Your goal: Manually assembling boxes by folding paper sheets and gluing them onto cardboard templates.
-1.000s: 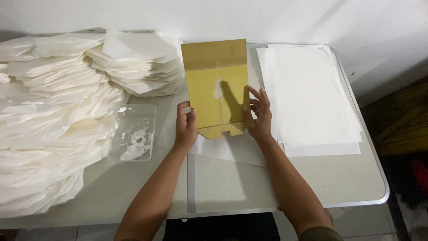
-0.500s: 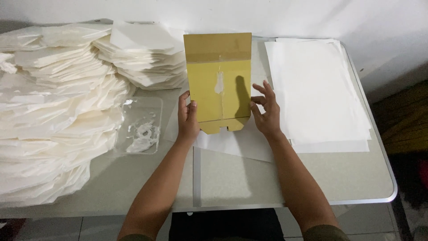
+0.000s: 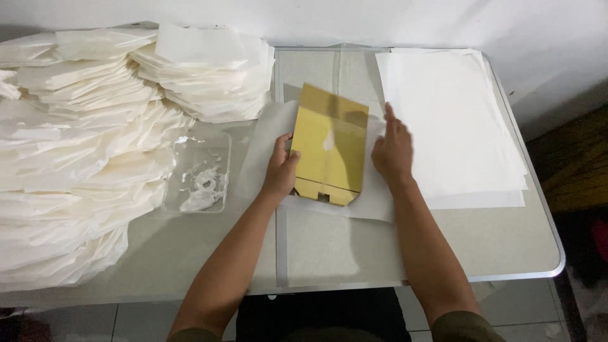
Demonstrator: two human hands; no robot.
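Head view — left hand (image 3: 279,170) pinches the gold template (image 3: 329,152) edge; right hand (image 3: 392,152) lies flat, fingers together, on the paper sheet (image 3: 266,136) — unfolded yet; folded stacks (image 3: 95,126) alongside.

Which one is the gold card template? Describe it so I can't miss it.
On the grey folding table, look between the white paper stack and the heaped folded sheets. The gold card lies between both hands: the only shiny yellow piece, notched along its near edge.

The grey metal-rimmed folding counter (image 3: 506,253) carries heaps of folded white paper (image 3: 82,164) (left side), a clear plastic tray (image 3: 199,174), and flat white sheets (image 3: 453,120) at right.
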